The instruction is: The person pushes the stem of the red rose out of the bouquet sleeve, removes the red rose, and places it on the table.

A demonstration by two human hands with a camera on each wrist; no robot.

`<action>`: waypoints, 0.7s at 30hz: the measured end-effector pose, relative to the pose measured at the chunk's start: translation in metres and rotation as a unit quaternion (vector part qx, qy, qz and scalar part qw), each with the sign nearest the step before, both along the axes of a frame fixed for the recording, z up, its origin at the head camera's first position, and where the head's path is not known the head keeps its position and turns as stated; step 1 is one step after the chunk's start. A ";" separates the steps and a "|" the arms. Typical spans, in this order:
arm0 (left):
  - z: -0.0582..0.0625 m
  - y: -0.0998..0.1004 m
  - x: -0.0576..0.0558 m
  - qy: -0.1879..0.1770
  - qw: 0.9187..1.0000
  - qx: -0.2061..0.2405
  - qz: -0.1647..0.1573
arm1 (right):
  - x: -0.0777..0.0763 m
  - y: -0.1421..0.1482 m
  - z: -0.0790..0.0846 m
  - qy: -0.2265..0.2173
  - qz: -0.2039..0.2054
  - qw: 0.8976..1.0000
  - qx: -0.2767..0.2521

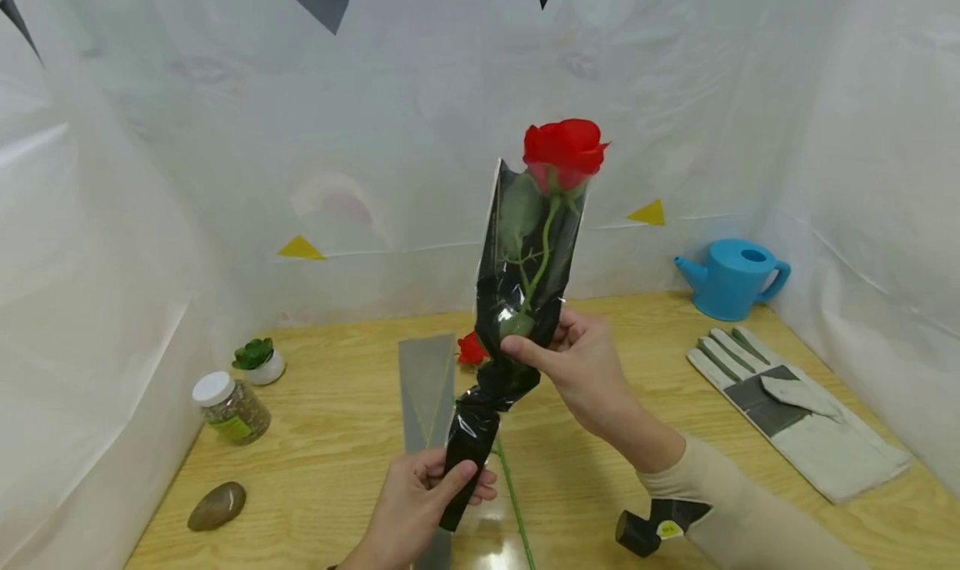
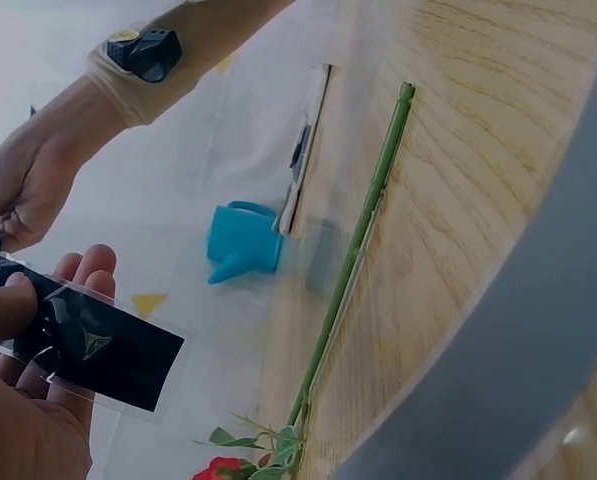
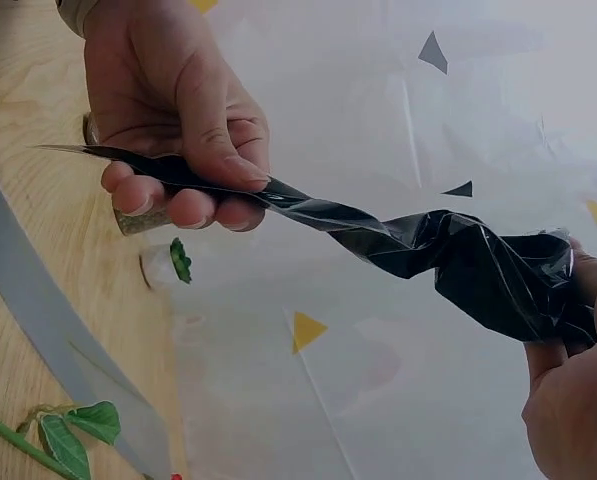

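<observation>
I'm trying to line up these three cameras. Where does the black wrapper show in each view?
Head: the wrapper stands near the centre, slanting down to the left.
Left wrist: at the left edge, below mid-height; only part of it shows.
Right wrist: it slants from upper left down toward the right edge.
Shared landmark: the left hand, gripping the wrapper's narrow end in all three.

Our left hand (image 3: 183, 110) pinches a twisted black plastic wrapper (image 3: 478, 265) near its flat end; our right hand (image 3: 578, 400) grips its bunched end. On our wooden table (image 3: 93, 250) lie a grey strip (image 3: 33, 290) and leafy stem (image 3: 66, 447).
</observation>
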State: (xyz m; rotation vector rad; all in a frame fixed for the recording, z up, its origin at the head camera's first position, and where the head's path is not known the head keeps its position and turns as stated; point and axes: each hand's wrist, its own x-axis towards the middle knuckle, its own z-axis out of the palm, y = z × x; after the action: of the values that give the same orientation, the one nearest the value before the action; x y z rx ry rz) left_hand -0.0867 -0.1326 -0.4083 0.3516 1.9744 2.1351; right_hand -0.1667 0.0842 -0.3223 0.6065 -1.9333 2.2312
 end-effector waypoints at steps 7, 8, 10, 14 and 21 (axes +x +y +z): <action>0.002 0.000 0.000 0.000 1.000 0.001 0.002 | 0.001 -0.002 -0.004 0.009 0.011 1.000 0.010; 0.002 0.001 0.000 0.000 1.000 0.001 0.002 | 0.001 -0.003 -0.005 0.008 0.011 1.000 0.008; 0.003 0.001 0.000 0.007 1.000 -0.002 0.003 | 0.002 -0.004 -0.006 0.001 0.015 1.000 0.004; 0.006 0.002 0.000 0.015 1.000 -0.009 0.006 | 0.001 -0.005 -0.007 -0.015 0.021 1.000 -0.004; 0.012 0.004 -0.001 0.029 0.999 -0.003 -0.018 | -0.006 0.005 0.005 -0.038 0.003 0.999 -0.025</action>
State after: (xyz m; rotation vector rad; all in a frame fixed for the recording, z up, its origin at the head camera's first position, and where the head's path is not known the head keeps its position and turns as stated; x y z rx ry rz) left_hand -0.0877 -0.1281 -0.3964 0.4485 1.9900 2.1194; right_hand -0.1722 0.0892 -0.3177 0.5301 -1.9062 2.3308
